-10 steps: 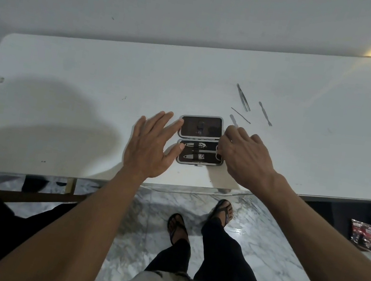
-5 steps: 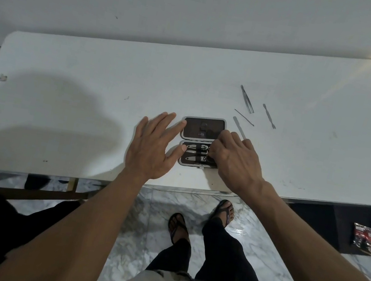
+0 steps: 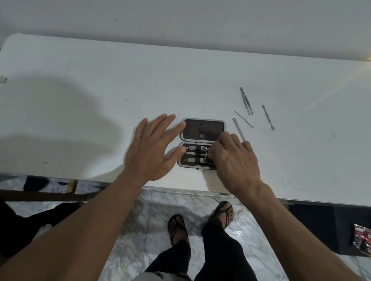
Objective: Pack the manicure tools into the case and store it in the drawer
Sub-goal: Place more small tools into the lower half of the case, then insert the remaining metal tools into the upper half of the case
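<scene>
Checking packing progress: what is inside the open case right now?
The case holds two metal tools strapped into its near half; the far half looks empty. The right hand covers the right end.

Open case [image 3: 200, 143] near front edge of table [image 3: 91, 79], hands either side, loose tools behind-right.
Case lies flat, lid half behind, tray half in front with two tools strapped in the tray. Left hand [image 3: 153, 146] flat on table just left of case, fingertips touching its left edge. Right hand [image 3: 233, 161] over case's right end. Behind-right of case: file [image 3: 239, 129] nearest, then thin pick [image 3: 243, 119], tweezers [image 3: 246, 101] farther back, pusher [image 3: 268, 117] rightmost.
</scene>
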